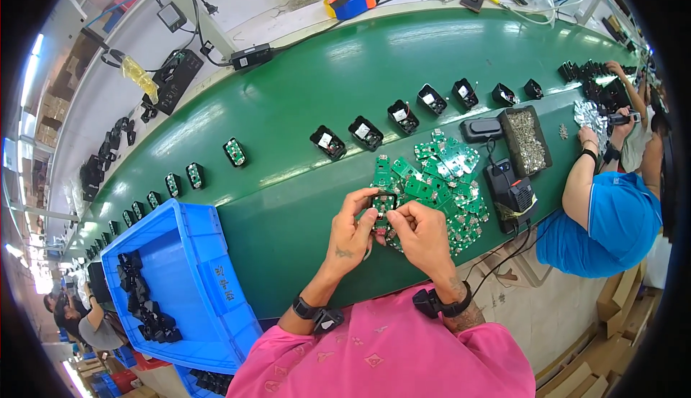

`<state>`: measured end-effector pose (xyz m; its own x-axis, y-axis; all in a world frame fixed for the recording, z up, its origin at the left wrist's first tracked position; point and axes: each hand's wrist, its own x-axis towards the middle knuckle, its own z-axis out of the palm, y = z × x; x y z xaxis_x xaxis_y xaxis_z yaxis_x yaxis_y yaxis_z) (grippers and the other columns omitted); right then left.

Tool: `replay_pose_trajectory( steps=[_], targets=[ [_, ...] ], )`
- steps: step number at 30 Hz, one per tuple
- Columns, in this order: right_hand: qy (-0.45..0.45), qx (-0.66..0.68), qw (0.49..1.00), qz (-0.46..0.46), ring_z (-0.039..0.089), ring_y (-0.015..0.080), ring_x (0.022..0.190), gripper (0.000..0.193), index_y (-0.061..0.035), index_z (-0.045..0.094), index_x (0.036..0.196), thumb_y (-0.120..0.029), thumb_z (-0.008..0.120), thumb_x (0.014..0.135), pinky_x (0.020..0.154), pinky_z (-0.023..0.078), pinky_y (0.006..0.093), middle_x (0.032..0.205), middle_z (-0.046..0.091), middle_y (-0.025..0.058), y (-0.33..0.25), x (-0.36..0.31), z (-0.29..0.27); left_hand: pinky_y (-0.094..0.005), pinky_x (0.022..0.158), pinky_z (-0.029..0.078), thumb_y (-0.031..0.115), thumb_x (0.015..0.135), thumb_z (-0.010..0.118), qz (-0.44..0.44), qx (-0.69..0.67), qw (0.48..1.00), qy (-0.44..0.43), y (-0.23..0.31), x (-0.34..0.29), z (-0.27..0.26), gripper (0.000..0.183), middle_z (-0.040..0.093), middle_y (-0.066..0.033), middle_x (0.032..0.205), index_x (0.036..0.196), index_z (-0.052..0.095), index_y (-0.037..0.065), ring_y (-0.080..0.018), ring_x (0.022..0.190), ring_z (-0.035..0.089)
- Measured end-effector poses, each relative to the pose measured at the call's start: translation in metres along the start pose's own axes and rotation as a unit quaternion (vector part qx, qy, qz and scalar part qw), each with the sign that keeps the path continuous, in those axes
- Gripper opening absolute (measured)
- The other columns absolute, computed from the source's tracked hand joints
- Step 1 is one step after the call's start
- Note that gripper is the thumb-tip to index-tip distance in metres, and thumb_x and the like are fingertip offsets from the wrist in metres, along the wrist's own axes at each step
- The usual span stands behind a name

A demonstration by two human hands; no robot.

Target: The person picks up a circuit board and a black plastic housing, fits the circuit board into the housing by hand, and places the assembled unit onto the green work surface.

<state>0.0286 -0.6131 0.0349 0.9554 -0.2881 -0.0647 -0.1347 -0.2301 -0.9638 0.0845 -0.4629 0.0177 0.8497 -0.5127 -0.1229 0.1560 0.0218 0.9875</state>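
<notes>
In front of my chest, a small black housing (372,200) is held between both hands, with a green circuit board (384,205) showing in its open face. My left hand (348,238) is closed around the left side, its thumb at the board's lower edge. On the other side, my right hand (425,235) has its fingers curled and its thumb and fingertips pinched at the right edge. A bit of red shows just under the housing, too small to make out. Directly beyond and to the right of my hands lies a loose pile of green circuit boards (450,178).
Black housings (366,133) stand in a row along the green conveyor (288,110); those farther left hold green boards (234,152). A screw-filled tray (529,141) and a corded black device (509,191) sit right. A blue crate (205,254) with black parts stands left. Co-workers sit right.
</notes>
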Motion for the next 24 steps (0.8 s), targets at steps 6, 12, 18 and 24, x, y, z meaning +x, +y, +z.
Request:
replay_pose_trajectory(
  steps=[6,12,18,24],
  targets=[
    [0.051,-0.043,0.996,-0.063,0.061,0.0225,0.059,0.018,0.0030,0.062,0.100,-0.013,0.060,0.093,0.055,0.046,0.0339,0.070,0.061,0.0135,0.003,-0.001,0.009,-0.0199,0.041,0.042,0.010,0.100,0.042,-0.006,-0.006,0.998,0.055,0.007,0.000,0.008,0.034,0.063,-0.0129,0.099,0.133,0.039,0.003,-0.0122,0.053,0.060],
    [-0.016,0.007,1.000,-0.001,0.065,0.0278,0.068,0.039,-0.0027,0.049,0.134,-0.013,0.052,0.097,0.063,0.050,0.0376,0.077,0.063,0.0162,-0.013,-0.001,0.005,-0.0240,0.046,0.047,0.011,0.100,0.042,-0.023,0.064,0.997,0.029,0.010,0.004,0.002,0.033,0.064,-0.0068,0.076,0.132,0.048,0.003,-0.0103,0.053,0.060],
    [-0.026,-0.019,0.998,-0.047,0.066,0.0286,0.067,0.038,-0.0045,0.049,0.135,-0.011,0.049,0.098,0.063,0.051,0.0378,0.080,0.064,0.0170,-0.009,0.001,0.008,-0.0256,0.048,0.049,0.007,0.098,0.045,-0.009,0.065,0.998,0.015,0.017,0.001,0.003,0.035,0.063,-0.0057,0.074,0.133,0.049,0.003,-0.0100,0.054,0.061],
    [0.009,0.030,0.996,-0.083,0.063,0.0187,0.063,0.033,-0.0049,0.052,0.130,-0.008,0.048,0.098,0.059,0.051,0.0315,0.080,0.064,0.0110,-0.004,0.001,0.018,-0.0224,0.049,0.048,0.007,0.099,0.045,0.033,0.089,0.994,0.053,0.017,-0.003,0.009,0.036,0.063,-0.0062,0.083,0.134,0.047,0.001,-0.0084,0.058,0.060]
  ],
)
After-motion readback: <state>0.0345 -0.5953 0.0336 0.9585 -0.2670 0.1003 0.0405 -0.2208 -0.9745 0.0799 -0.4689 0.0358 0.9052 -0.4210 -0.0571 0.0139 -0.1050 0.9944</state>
